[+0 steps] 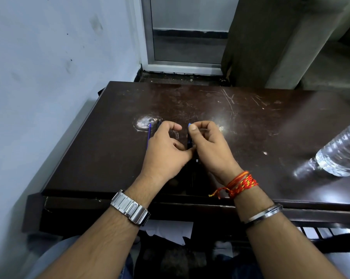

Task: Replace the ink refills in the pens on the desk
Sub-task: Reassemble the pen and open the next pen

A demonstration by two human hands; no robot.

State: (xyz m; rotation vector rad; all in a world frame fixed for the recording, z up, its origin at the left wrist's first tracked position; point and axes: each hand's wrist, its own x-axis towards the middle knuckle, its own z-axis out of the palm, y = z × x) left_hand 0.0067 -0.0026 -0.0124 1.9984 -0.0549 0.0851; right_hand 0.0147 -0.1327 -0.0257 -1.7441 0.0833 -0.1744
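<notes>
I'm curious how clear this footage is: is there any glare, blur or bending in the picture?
Head view: a bright glare spot on the dark desk just beyond the right hand; the water bottle at the right edge is smeared and stretched; desk edges bow from the wide lens; the hands look fairly sharp.

We see a thin blue ink refill [149, 135] lying flat on the dark worktop [250, 121], running nearly straight away from us, its far tip at a pale worn patch; its near end is hidden behind the left hand [166, 152]. A dark pen barrel [190, 140] stands roughly parallel to it, between the two hands, with a blue end [189, 125] showing at the right hand's [208, 146] thumb tip. We cannot tell how much of the pen is assembled. A second dark pen piece [159, 124] shows at the left fingertips.
</notes>
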